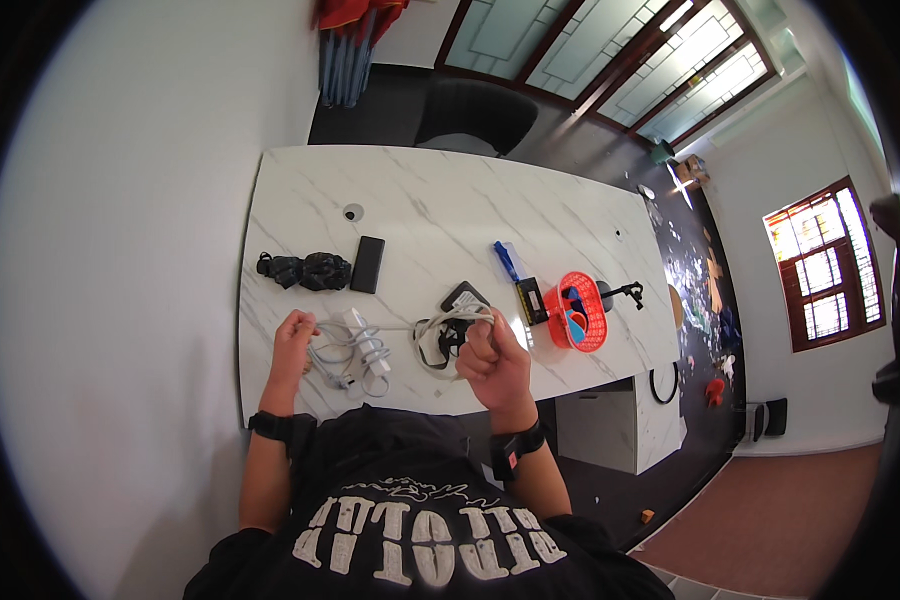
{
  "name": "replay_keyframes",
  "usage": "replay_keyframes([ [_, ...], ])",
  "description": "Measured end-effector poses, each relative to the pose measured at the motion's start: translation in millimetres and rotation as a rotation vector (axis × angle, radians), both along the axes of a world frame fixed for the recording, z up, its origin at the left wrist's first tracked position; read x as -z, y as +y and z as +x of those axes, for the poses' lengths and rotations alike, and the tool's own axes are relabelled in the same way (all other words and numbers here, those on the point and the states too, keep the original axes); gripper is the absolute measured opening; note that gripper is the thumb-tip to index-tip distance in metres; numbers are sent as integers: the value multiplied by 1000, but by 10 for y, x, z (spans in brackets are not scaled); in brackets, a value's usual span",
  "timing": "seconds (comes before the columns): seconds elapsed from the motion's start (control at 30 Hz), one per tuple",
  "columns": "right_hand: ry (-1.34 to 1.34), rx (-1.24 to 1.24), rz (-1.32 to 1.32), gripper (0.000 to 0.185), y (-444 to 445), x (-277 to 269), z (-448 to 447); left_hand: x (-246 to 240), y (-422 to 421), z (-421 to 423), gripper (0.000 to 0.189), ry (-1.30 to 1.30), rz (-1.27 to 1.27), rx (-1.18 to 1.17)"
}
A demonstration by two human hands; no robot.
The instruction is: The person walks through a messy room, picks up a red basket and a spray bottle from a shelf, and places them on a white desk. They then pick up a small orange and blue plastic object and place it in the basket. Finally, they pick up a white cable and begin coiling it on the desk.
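A pale cable (397, 327) stretches between my two hands above the table. My left hand (294, 342) pinches one part of it at the left. Gathered loops of the cable hang from my right hand (496, 354), whose fingers are closed around them. Between the hands lies a white power strip (366, 341) with its own grey cord wound about it and a plug beside it. Behind the loops, partly hidden by my right hand, are a black device (465, 294) with a label and some black straps (450, 343).
Farther left lie a folded black umbrella (307, 271) and a black rectangular box (367, 265). Right of my hands are a blue-handled item (505, 259), a black-and-yellow box (531, 300), a red plastic basket (602, 322) holding several things, and a black clamp-like stand (630, 293). A white wall (157, 262) borders the table's left side.
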State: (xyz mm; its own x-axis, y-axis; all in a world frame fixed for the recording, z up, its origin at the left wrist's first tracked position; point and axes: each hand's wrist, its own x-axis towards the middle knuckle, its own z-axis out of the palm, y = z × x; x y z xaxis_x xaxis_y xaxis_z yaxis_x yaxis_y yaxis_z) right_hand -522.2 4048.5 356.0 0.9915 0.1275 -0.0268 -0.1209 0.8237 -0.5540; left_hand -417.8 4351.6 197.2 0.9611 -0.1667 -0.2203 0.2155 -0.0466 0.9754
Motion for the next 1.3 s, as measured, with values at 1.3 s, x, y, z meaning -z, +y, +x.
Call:
replay_keyframes([
  [1.3,238,-106,-131,12,224,-86,2,-1323,-869,-373,31,222,-603,189],
])
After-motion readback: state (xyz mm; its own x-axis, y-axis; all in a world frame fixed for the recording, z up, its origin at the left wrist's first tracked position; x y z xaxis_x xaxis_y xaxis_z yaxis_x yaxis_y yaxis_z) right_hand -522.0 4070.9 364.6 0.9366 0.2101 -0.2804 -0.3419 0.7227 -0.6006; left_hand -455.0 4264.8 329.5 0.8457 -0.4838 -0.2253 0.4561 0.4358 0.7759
